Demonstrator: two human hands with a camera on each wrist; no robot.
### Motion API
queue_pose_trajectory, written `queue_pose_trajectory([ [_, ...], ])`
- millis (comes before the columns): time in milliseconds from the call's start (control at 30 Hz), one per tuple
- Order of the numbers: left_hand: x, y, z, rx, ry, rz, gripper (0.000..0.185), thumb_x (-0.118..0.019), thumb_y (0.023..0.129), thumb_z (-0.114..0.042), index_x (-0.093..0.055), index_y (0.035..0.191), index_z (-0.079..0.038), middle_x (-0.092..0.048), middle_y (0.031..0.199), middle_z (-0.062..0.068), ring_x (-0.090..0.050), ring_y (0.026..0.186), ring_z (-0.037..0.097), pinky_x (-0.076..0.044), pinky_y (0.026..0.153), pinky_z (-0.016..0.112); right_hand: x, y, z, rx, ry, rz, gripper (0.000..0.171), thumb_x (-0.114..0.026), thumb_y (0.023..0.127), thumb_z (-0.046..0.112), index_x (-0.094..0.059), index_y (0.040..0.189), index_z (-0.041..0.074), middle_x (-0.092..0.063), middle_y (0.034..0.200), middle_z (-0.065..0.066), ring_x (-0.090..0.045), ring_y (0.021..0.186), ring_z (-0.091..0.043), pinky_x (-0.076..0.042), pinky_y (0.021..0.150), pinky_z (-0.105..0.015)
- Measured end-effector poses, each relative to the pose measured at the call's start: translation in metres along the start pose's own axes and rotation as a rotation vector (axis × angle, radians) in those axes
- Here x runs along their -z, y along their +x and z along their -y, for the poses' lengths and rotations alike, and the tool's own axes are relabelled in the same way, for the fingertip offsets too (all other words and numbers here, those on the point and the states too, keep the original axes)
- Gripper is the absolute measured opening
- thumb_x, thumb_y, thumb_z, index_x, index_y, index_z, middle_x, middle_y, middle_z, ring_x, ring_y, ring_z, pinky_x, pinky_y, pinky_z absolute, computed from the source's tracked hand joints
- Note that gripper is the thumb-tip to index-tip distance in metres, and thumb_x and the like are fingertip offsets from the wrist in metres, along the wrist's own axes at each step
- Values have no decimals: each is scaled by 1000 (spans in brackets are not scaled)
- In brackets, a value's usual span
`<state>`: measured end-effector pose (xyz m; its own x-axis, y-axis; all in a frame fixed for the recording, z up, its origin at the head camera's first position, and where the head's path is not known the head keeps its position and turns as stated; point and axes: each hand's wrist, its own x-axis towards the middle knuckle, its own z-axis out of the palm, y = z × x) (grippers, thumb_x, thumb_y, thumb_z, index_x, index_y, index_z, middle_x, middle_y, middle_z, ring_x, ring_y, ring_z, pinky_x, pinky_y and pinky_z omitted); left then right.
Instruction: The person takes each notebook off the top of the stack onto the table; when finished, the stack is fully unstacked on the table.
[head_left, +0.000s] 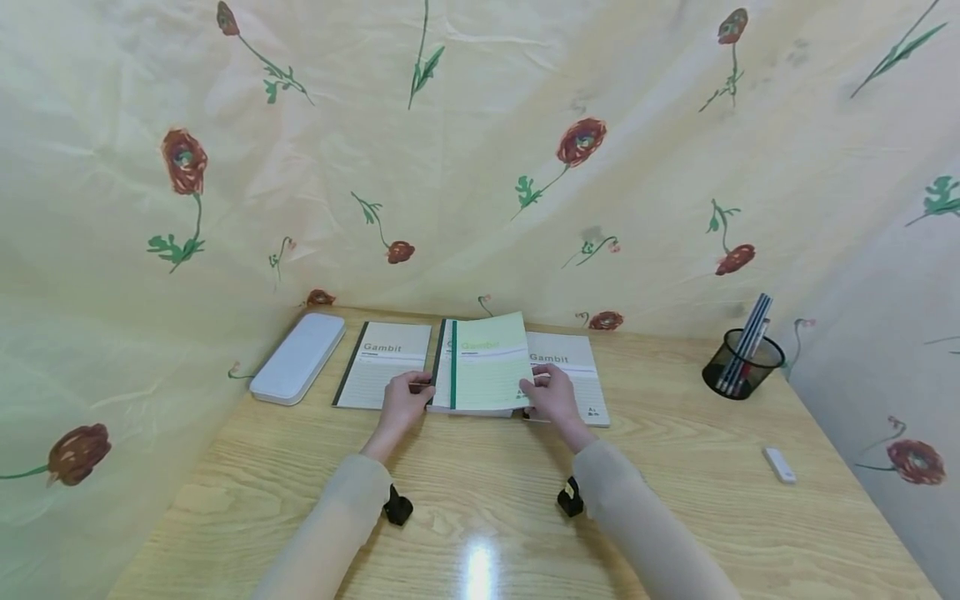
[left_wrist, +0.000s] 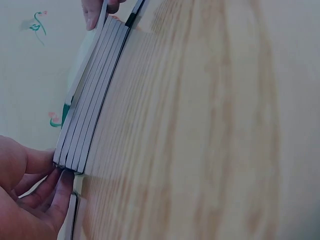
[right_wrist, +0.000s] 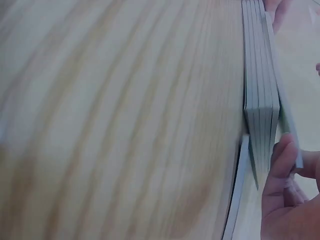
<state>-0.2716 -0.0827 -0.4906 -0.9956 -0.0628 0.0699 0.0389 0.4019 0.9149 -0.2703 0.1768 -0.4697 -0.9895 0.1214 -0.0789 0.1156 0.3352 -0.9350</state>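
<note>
Pinching one green notebook (head_left: 487, 367): right hand (head_left: 553, 395)

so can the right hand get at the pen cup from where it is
Probably yes, though the right hand pinches the green notebook and would likely need to let go first. Only the flat rightmost notebook and tabletop show between it and the pen cup.

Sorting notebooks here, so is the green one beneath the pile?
No, the green notebook is above the pile, pinched by the right hand.
</note>
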Motion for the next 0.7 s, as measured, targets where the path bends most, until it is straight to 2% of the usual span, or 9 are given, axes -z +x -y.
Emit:
queue_pose_trajectory([
  [267,0,0,1,-2,-5,-1,26,-66,92,-1,-68,117,4,-70,109,18,-64,99,30,-53,85,40,31,7,-10,-27,79,-13,38,-64,96,8,-52,130,-6,-63,103,-18,-61,72,-12,-54,57,-24],
  [400,1,0,0,1,-4,-2,25,-66,92,-1,-68,117,4,-70,108,18,-64,99,30,-54,85,40,56,8,-13,-56,54,-16,43,-63,98,13,-49,135,-4,-61,107,-16,-60,73,-10,-54,59,-23],
  [567,1,0,1,-3,-2,2,25,-66,92,-1,-68,116,4,-70,108,18,-64,99,30,-54,85,40,92,6,-18,-70,4,-19,49,-60,101,18,-44,141,-4,-60,119,-22,-61,78,-7,-55,65,-24],
  [633,1,1,1,-10,1,1,25,-66,92,-1,-68,116,4,-70,108,18,-65,99,30,-54,85,40,108,6,-21,-57,11,-20,50,-60,101,17,-42,142,-6,-63,119,-23,-62,78,-6,-56,65,-24],
  [700,1,0,1,-14,1,0,25,-66,92,-1,-68,116,5,-70,108,18,-65,99,30,-54,86,41,124,6,-26,-41,15,-12,52,-60,101,17,-41,142,-8,-67,112,-18,-64,76,-5,-56,66,-25],
])
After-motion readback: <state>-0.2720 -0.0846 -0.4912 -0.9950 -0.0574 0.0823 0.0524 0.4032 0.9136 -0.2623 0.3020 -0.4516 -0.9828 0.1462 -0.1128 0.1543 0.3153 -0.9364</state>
